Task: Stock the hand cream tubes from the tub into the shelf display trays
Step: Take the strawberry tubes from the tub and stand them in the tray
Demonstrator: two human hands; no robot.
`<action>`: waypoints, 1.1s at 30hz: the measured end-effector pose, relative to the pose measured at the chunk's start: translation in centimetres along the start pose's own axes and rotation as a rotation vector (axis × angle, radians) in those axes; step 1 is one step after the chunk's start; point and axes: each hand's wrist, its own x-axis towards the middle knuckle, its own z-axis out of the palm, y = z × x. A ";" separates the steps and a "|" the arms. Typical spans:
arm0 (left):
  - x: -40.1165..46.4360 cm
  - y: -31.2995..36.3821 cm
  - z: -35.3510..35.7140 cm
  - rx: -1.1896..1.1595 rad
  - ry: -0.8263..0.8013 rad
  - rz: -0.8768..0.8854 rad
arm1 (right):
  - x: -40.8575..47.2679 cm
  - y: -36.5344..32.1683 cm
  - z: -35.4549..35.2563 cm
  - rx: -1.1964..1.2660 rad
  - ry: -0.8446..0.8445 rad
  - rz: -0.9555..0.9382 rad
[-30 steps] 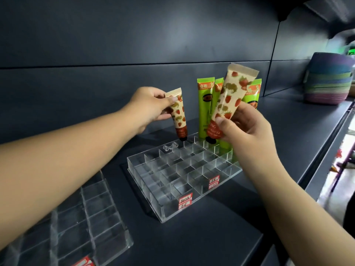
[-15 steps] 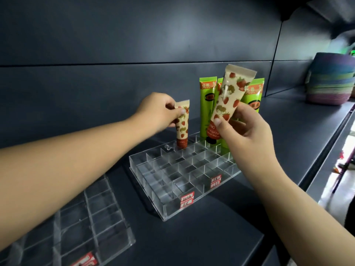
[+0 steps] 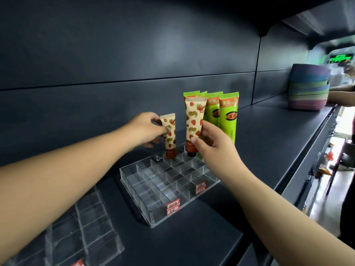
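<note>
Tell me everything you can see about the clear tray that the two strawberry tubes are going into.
The clear display tray looks like transparent acrylic, divided by thin walls into rows of small square cells. It lies flat on the dark shelf, turned at an angle. Red price labels stick to its front edge. Most cells are empty. Green tubes stand in its back right cells, and both strawberry tubes stand cap down in the back row, each held by a hand.

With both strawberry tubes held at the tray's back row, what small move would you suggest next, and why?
Probably let go with the left hand: its small strawberry tube already stands cap-down and upright in a back cell of the clear tray, while the right hand steadies the taller tube.
</note>
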 end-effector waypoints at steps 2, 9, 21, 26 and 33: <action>-0.1 -0.1 0.0 0.002 -0.008 -0.012 | 0.1 0.2 0.1 -0.006 -0.015 0.005; -0.6 -0.4 0.5 0.035 0.040 -0.031 | 0.3 0.4 0.1 -0.023 -0.015 0.030; -6.1 3.5 -2.0 -0.166 -0.046 0.191 | -0.4 -0.2 0.0 0.052 -0.116 -0.037; -5.2 4.5 -0.1 -0.232 0.012 0.152 | -0.7 -0.7 -0.3 0.089 -0.167 -0.054; -4.6 3.7 -1.1 -0.233 0.146 0.106 | -3.1 -1.2 -1.9 -0.244 -0.152 -0.108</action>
